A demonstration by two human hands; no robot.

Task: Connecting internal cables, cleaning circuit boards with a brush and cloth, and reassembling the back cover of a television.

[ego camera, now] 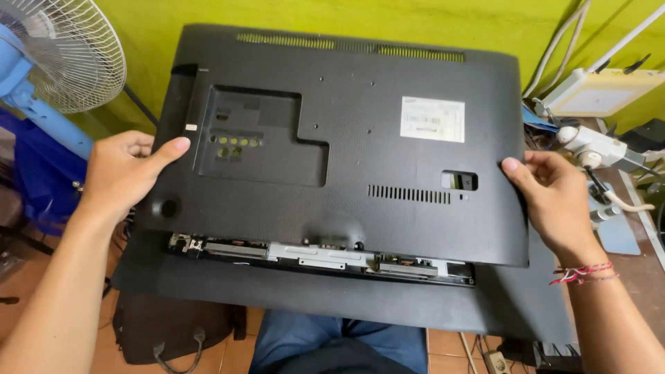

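Note:
A large black plastic back cover (360,159) of a flat screen device fills the middle of the head view, tilted up off the unit beneath. My left hand (125,170) grips its left edge, thumb on the outer face. My right hand (551,197) grips its right edge, thumb on top. The cover has vent slots along the top, a recessed panel at the left and a white label (432,119) at the upper right. Under its lower edge a strip of metal brackets and circuitry (325,255) shows. The black body of the unit (332,298) lies below, over my knees.
A white and blue standing fan (59,55) is at the upper left. A cluttered bench with a white box (599,93), cables and a white lamp arm (596,149) is at the right. A dark bag (173,329) sits on the tiled floor. A yellow-green wall is behind.

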